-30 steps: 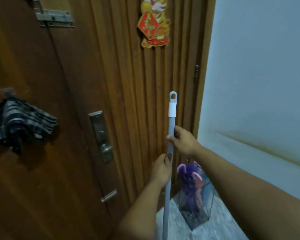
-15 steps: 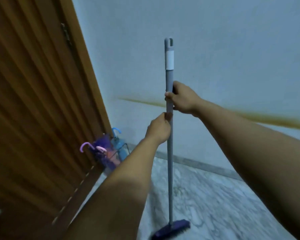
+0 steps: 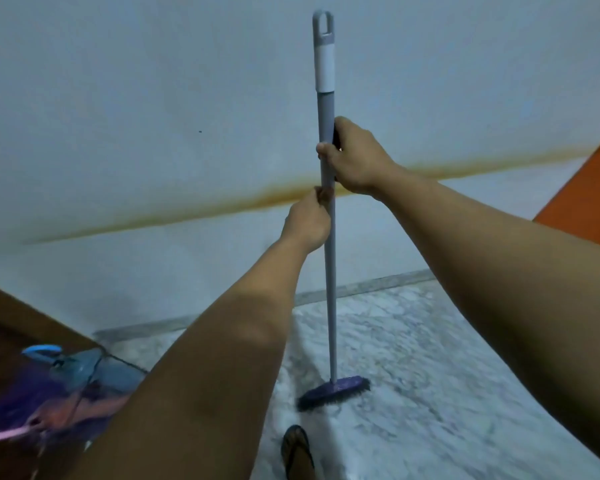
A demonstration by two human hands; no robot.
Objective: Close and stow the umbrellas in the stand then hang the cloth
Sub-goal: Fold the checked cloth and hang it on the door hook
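Observation:
A long grey broom handle stands upright in the middle of the view. Its purple brush head rests on the marble floor. My right hand is shut on the handle high up. Just below it, my left hand is shut on the same handle. At the lower left, a wire umbrella stand holds closed umbrellas: one blue, one purple and one pink. My left forearm hides part of the stand. The cloth is out of view.
A white wall with a brown stain line faces me. The wooden door's edge is at the lower left, and an orange surface at the right. My sandalled foot is on the floor near the bottom.
The view has swung right, away from the door and the hanging cloth toward the wall. The broom has moved right with both hands still on it. The stand is now at the lower left.

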